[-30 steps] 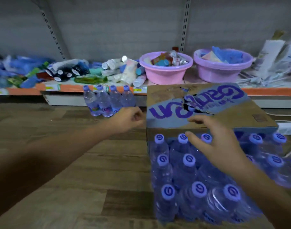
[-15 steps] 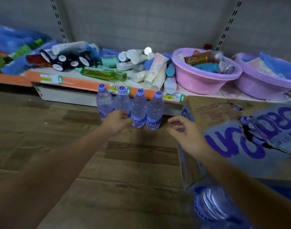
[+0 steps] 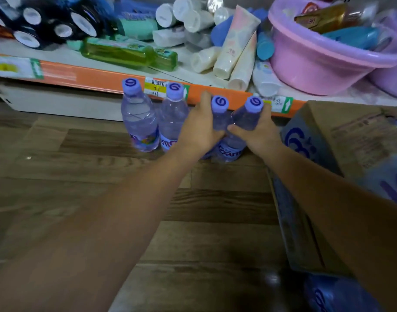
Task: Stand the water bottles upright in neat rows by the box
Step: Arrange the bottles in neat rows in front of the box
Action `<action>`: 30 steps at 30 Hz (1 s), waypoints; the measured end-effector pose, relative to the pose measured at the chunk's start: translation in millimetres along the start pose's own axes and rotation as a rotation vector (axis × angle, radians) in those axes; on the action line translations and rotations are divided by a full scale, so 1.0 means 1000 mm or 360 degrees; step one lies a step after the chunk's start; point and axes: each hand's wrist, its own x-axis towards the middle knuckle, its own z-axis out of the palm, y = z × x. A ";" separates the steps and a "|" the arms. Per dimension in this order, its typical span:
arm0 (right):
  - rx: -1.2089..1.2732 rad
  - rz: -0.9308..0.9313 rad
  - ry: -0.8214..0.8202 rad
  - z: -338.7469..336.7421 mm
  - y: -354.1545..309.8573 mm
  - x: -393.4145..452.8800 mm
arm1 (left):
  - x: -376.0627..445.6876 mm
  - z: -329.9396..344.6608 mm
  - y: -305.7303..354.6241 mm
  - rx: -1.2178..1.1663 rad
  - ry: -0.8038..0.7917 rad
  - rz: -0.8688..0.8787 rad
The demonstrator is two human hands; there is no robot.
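Below the shelf (image 3: 116,81), two bottles are gripped, left hand (image 3: 198,129) on one (image 3: 219,118), right hand (image 3: 258,136) on another (image 3: 247,115); row straightening is judged underway; next, both set square beside the box (image 3: 341,140)

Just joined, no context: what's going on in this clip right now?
A person is lining up water bottles on the floor beside a cardboard box, in front of a low shelf. Four bottles stand in a row. The left hand grips the third bottle and the right hand grips the fourth bottle, which leans toward the third. The two left bottles stand upright, untouched.
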 end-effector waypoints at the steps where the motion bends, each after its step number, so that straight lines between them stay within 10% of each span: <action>1: 0.0004 -0.0022 0.0004 -0.001 -0.002 -0.002 | 0.002 0.000 0.001 0.0032 -0.0007 0.0013; 11: -0.0131 0.0099 0.0079 -0.021 0.011 -0.090 | -0.057 -0.008 0.015 0.0119 -0.0150 0.0134; 19: -0.0304 0.0125 -0.0407 -0.096 -0.020 -0.179 | -0.155 -0.032 0.064 -0.0138 -0.0527 -0.0096; 30: 0.0200 -0.0241 -0.0290 -0.385 -0.061 -0.278 | -0.201 -0.048 0.334 -0.0477 -0.0593 0.0314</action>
